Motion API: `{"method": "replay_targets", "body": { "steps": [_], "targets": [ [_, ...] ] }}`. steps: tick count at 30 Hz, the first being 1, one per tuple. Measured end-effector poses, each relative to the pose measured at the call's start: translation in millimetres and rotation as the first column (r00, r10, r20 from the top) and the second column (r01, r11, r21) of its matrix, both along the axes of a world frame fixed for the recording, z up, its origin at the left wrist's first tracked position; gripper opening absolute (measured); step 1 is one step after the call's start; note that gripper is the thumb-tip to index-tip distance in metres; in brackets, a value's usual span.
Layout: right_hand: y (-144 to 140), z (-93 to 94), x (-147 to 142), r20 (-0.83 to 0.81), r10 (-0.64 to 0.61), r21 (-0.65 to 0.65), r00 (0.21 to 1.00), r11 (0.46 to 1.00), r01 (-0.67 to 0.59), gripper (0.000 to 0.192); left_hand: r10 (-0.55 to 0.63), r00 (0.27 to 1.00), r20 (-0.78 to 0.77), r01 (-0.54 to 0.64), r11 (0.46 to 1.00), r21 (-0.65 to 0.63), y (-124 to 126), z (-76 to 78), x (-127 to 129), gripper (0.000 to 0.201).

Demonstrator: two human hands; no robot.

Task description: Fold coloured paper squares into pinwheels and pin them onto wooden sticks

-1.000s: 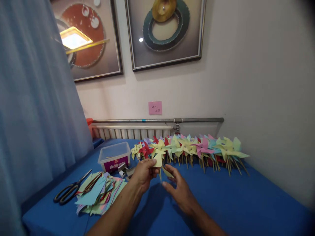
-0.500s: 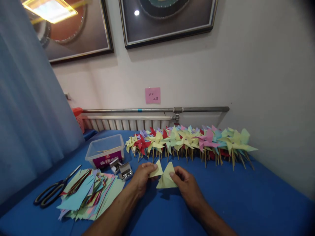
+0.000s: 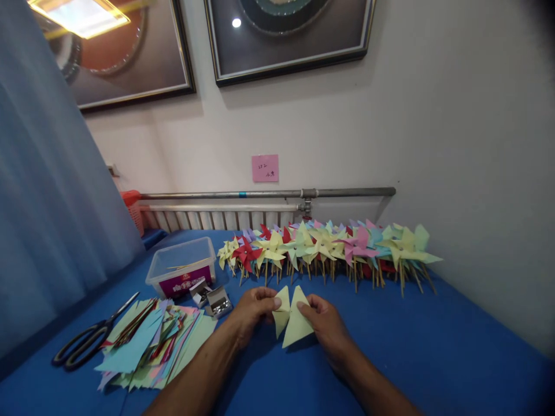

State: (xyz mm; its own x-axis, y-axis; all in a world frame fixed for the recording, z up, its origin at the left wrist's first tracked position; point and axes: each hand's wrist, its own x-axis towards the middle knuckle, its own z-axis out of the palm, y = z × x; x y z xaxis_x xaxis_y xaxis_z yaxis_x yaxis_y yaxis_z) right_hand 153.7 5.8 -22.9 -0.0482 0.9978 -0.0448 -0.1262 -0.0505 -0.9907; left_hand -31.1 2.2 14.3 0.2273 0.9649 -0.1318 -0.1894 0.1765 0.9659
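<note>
Both hands pinched one pale yellow cut paper square: the left hand (image 3: 250, 312) gripped a folded flap at its left, the right hand (image 3: 326, 323) nipped the larger triangular flap, and the yellow paper (image 3: 291, 319) hung just above the blue tabletop (image 3: 416, 352) near its front middle. Along the far edge stood the long row of finished pinwheels (image 3: 329, 248) on sticks. Toward the left edge lay the loose stack of coloured paper (image 3: 151, 346), a clear plastic tub (image 3: 182, 267) behind it, black scissors (image 3: 89, 341) at the near-left, and two small open boxes of pins (image 3: 212, 299) just beside the left hand. The risk, as I judged it: a light pinch could have let a flap spring back, or a hard tug could have torn the cuts toward the centre.
</note>
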Motion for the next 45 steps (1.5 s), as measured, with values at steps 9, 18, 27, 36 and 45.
{"method": "replay_targets", "body": {
  "steps": [9, 18, 27, 36, 45],
  "targets": [
    [-4, 3.1, 1, 0.004, 0.016, -0.032, 1.000, 0.999, -0.016, 0.038, -0.011, 1.000, -0.027, 0.010, 0.999, -0.034, 3, -6.6, -1, 0.044],
    [-3, 4.9, 3, 0.050, 0.004, -0.020, 0.999, 1.000, -0.003, 0.037, 0.013, 1.000, -0.025, -0.013, 1.000, 0.000, 3, -6.7, -3, 0.047],
    [-10, 8.6, 2, -0.207, -0.006, -0.165, 0.978, 0.986, -0.029, 0.033, 0.208, 0.977, 0.041, -0.207, 0.978, -0.015, 5, -15.6, 11, 0.038],
    [-27, 31.6, -9, -0.556, 0.146, -0.019, 0.818, 0.982, -0.188, 0.038, 0.308, 0.925, 0.221, -0.307, 0.951, -0.042, 4, -19.8, 18, 0.042],
    [-30, 36.5, -15, -0.593, 0.147, -0.003, 0.792, 0.983, -0.184, 0.052, 0.315, 0.921, 0.228, -0.300, 0.949, -0.099, -2, -19.4, 25, 0.038]
  ]
}}
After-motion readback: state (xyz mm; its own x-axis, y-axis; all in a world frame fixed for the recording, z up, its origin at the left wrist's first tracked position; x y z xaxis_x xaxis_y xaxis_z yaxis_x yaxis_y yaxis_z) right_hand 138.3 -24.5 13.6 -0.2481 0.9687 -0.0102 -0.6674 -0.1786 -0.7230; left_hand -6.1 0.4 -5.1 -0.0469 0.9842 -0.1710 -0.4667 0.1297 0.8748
